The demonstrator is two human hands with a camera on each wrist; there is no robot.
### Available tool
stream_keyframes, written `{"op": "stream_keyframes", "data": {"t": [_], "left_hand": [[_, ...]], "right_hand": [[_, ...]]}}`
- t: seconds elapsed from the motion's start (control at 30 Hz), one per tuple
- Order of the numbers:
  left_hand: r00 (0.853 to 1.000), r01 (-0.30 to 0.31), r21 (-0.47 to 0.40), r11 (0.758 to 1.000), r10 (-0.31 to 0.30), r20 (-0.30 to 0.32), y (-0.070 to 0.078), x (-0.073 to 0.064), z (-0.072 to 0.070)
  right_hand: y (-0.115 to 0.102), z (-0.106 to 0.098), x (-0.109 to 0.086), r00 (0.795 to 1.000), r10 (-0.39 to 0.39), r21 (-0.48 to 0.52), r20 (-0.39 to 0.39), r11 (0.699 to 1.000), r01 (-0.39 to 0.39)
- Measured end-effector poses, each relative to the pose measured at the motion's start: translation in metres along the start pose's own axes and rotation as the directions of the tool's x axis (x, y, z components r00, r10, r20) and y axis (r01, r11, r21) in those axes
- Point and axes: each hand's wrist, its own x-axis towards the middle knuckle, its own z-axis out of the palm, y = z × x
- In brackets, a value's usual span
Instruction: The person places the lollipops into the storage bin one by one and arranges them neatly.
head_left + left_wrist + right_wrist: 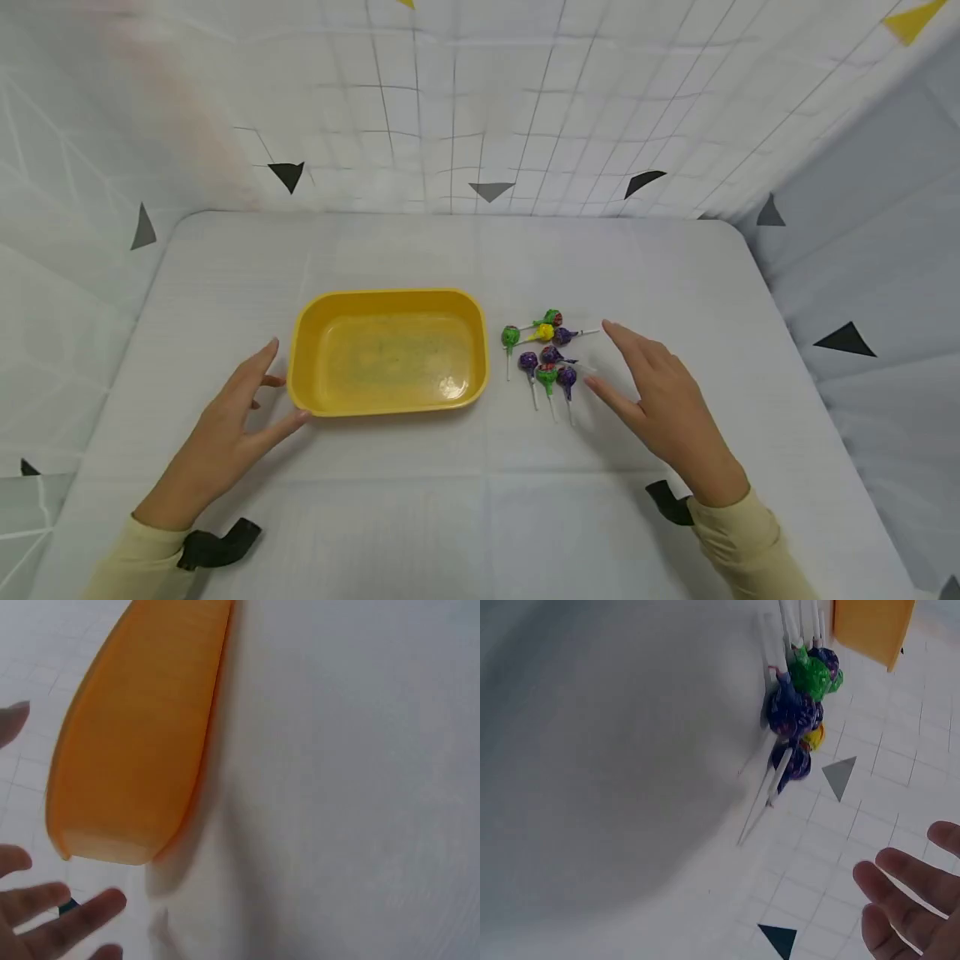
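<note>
A shallow yellow rectangular plastic tray point(461, 310) sits on the white cloth-covered table point(420, 508), and just to its right lies a small cluster of wrapped lollipops point(546, 354) with purple, green and yellow heads on thin white sticks, several touching or overlapping one another. The left hand point(238, 425) rests beside the tray's left edge with fingers relaxed and spread, its thumb tip touching or nearly touching the near left corner, gripping nothing. The right hand point(656, 396) hovers just to the right of the cluster, fingers straight and released, holding nothing; its thumb and forefinger point toward the sweets nearest it. As I judge it, the work in hand is picking a lollipop from the pile, and it would go best by pinching one stick or head at the cluster's right edge, farthest from the tray, rather than reaching into the middle, where crossed sticks could drag neighbours along. Keeping the left hand against the tray would steady it, since light plastic may slide on the cloth.
</note>
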Motion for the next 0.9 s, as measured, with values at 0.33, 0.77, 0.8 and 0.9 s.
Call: {"op": "stream_keyframes", "data": {"t": [0.33,0.77,0.8,0.9], "left_hand": [[0.977,-0.190,-0.205,0.960,0.166,-0.132,-0.017,0.004,0.026],[0.970,-0.197,-0.218,0.956,0.157,-0.187,-0.018,0.005,0.031],[0.969,-0.200,-0.223,0.954,0.158,-0.190,-0.018,0.006,0.031],[0.971,-0.192,-0.238,0.952,0.149,-0.187,-0.017,0.008,0.032]], "right_hand": [[-0.010,0.023,0.020,0.999,-0.012,0.131,0.050,0.991,0.006],[-0.023,0.048,0.071,0.981,-0.032,0.160,0.190,0.987,0.001],[-0.023,0.050,0.076,0.978,-0.027,0.155,0.206,0.988,-0.005],[-0.024,0.056,0.086,0.967,-0.009,0.130,0.254,0.991,-0.025]]}}
